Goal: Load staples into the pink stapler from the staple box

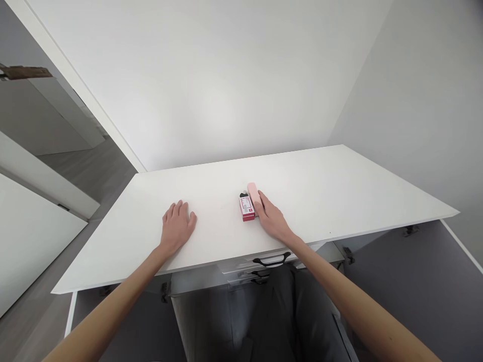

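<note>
My left hand (pixel 176 225) lies flat on the white tabletop (pixel 320 191), palm down, fingers stretched out and holding nothing. My right hand (pixel 272 217) rests near the table's middle. Its fingers touch the right side of a small pink oblong object (pixel 253 192) that lies beside a small red and white box (pixel 246 207). The hand lies against these two things rather than wrapping round them. A small dark piece shows at the box's far end.
White walls close in behind and to the right of the table. Under the front edge sit drawers with a black handle (pixel 272 261). A grey floor and white panels lie to the left.
</note>
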`<move>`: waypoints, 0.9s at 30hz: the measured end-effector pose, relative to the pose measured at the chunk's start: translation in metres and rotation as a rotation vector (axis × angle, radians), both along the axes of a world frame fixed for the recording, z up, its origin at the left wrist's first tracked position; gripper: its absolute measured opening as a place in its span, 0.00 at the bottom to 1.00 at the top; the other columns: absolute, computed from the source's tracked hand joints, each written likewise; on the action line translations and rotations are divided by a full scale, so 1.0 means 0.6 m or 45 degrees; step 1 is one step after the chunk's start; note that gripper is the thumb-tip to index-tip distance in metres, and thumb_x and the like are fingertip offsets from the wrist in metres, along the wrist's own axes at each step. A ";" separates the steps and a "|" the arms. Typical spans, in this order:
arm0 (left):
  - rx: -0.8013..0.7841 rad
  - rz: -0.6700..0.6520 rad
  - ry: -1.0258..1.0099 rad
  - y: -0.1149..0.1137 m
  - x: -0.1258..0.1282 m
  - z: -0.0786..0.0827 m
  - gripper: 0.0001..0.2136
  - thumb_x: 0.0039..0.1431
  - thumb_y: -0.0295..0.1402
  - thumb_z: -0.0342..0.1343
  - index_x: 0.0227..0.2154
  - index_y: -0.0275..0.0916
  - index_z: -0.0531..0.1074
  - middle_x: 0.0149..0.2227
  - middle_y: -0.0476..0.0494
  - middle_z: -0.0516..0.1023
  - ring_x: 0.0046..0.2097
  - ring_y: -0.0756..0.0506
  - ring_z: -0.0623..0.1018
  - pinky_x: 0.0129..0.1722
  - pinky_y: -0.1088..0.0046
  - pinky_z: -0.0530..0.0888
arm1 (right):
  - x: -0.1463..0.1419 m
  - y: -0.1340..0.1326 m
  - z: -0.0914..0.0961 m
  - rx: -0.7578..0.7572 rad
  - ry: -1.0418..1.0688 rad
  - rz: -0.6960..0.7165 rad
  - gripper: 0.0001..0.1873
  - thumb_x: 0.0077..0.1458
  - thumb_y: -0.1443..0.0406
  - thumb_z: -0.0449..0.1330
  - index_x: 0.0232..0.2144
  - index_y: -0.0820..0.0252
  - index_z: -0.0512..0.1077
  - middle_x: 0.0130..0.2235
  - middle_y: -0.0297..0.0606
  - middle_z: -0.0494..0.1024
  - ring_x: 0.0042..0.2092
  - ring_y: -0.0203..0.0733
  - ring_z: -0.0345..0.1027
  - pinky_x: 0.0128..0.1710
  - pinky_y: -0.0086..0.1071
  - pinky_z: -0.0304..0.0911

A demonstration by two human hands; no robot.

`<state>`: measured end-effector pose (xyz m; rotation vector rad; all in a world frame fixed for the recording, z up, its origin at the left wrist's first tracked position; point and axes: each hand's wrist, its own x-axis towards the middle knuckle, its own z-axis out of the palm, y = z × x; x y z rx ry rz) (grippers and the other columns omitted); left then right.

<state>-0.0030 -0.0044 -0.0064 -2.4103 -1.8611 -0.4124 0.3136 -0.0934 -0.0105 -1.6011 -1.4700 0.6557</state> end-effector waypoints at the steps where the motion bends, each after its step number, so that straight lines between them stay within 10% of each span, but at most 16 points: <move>1: 0.002 -0.003 -0.007 0.000 0.000 0.000 0.29 0.70 0.43 0.38 0.65 0.32 0.66 0.72 0.28 0.63 0.73 0.30 0.59 0.69 0.44 0.60 | 0.000 0.000 0.001 0.001 0.007 0.011 0.34 0.71 0.47 0.41 0.71 0.52 0.60 0.67 0.42 0.71 0.66 0.58 0.65 0.65 0.55 0.61; 9: 0.016 -0.009 -0.051 -0.002 -0.003 -0.001 0.27 0.69 0.42 0.40 0.64 0.35 0.68 0.70 0.29 0.65 0.73 0.29 0.60 0.69 0.44 0.60 | 0.001 0.002 -0.001 -0.080 0.048 0.035 0.39 0.71 0.44 0.39 0.75 0.55 0.52 0.74 0.42 0.59 0.73 0.57 0.54 0.71 0.55 0.51; 18: 0.046 -0.208 -0.115 -0.018 0.015 0.014 0.22 0.70 0.38 0.40 0.57 0.37 0.73 0.64 0.32 0.73 0.67 0.34 0.70 0.66 0.50 0.66 | 0.002 -0.018 0.014 -0.020 0.037 0.158 0.34 0.72 0.46 0.38 0.73 0.47 0.57 0.63 0.39 0.76 0.61 0.56 0.72 0.62 0.52 0.63; 27: -0.261 -0.567 -0.417 -0.060 0.102 0.028 0.27 0.68 0.49 0.52 0.65 0.43 0.65 0.67 0.38 0.70 0.68 0.36 0.69 0.68 0.52 0.66 | 0.010 -0.016 -0.019 0.000 0.139 0.078 0.44 0.70 0.40 0.38 0.75 0.60 0.54 0.74 0.44 0.60 0.74 0.52 0.52 0.74 0.50 0.47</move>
